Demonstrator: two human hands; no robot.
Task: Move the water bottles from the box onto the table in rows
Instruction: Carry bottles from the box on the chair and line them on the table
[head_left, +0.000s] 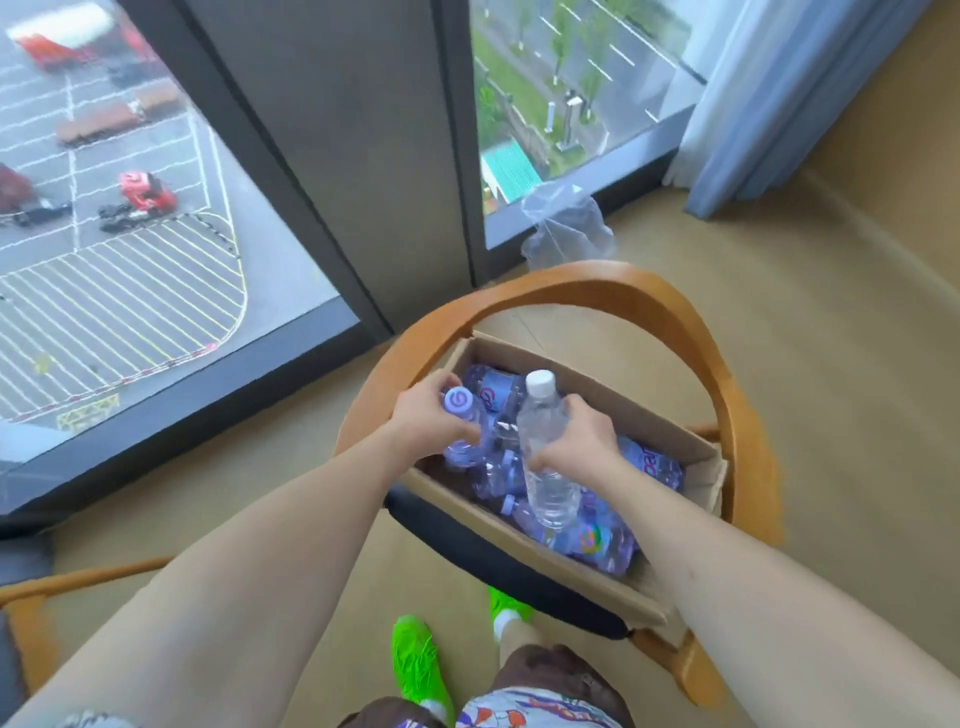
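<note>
An open cardboard box (670, 431) sits on the dark seat of a wooden armchair (613, 288) and holds several purple water bottles (602, 540) lying on their sides. My left hand (428, 415) grips a purple-capped bottle (462, 415) near the box's left end. My right hand (582, 441) grips a clear bottle with a white cap (543, 467), held upright above the others. No table is in view.
Floor-to-ceiling windows (130, 208) run along the left and back, looking far down on a car park. A crumpled clear plastic bag (566, 228) lies behind the chair. Blue curtains (779, 104) hang at the right. A second chair's arm (78, 577) shows at lower left.
</note>
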